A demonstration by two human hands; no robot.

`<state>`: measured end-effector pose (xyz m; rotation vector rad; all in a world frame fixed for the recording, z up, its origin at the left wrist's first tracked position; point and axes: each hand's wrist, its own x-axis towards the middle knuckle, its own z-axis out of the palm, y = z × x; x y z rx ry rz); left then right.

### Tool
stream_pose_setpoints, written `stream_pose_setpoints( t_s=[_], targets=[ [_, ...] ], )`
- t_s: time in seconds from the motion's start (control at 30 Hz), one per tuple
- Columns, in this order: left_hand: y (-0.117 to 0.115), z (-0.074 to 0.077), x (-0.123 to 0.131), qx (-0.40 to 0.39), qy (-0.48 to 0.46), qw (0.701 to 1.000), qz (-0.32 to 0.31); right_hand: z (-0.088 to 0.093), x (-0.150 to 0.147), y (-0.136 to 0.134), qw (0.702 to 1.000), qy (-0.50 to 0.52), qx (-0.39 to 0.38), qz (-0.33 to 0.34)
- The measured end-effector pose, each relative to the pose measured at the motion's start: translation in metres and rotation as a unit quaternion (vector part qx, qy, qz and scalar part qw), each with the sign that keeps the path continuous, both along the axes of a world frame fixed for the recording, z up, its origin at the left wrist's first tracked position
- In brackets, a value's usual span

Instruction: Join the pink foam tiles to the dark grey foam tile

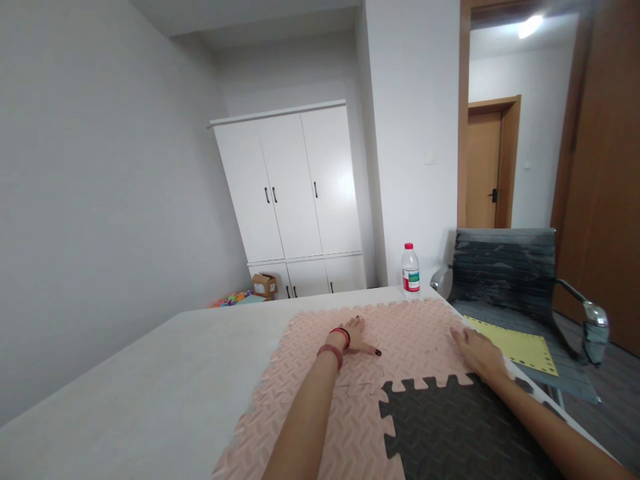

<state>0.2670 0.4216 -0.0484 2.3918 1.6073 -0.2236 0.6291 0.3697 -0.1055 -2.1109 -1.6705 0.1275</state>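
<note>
Pink foam mat tiles (400, 333) with toothed edges lie joined on the white table. A black foam tile (460, 427) lies nearer to me at the right, its teeth along the pink ones. My left hand (356, 338) is pressed flat on the pink mat, fingers spread, thumb out to the right; it wears bands at the wrist. My right hand (479, 353) rests on the right edge of the pink tiles, above the black tile's corner, fingers stretched forward and holding nothing.
A clear bottle with a red cap (411, 270) stands at the table's far edge. Beyond the right edge is a dark chair (505, 273) with a yellow sheet (520, 347) on its seat. A cardboard box (265, 285) and colourful items (235, 299) sit behind the white table (150, 393).
</note>
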Motion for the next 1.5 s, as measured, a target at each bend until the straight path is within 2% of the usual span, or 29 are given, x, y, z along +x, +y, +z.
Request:
stream_pose_setpoints(
  t_s=[0.33,0.6,0.7,0.9,1.13,1.37,1.5],
  targets=[
    [-0.016,-0.004,0.003,0.044,0.027,0.999,0.000,0.001,-0.002,-0.001,1.000,-0.008,0.002,-0.002],
    [-0.013,0.007,0.012,0.051,0.049,0.997,0.011,0.001,-0.006,-0.001,0.999,-0.033,0.006,-0.011],
    [-0.016,0.008,0.011,0.057,0.048,0.997,0.028,0.004,-0.009,-0.004,0.999,-0.043,0.008,-0.012],
    [-0.021,-0.001,0.005,0.052,0.029,0.995,0.078,0.012,-0.015,-0.006,0.998,-0.060,0.001,-0.012],
    [-0.012,-0.005,0.005,0.052,0.014,0.995,0.083,0.009,-0.015,0.006,0.998,-0.059,0.001,-0.016],
    [0.011,-0.011,0.006,0.061,0.013,0.995,0.084,0.009,-0.014,0.027,0.999,-0.046,-0.006,-0.017],
    [0.013,-0.008,0.008,0.073,0.019,0.992,0.097,0.011,-0.012,0.035,0.999,-0.038,0.001,-0.012]
  ],
)
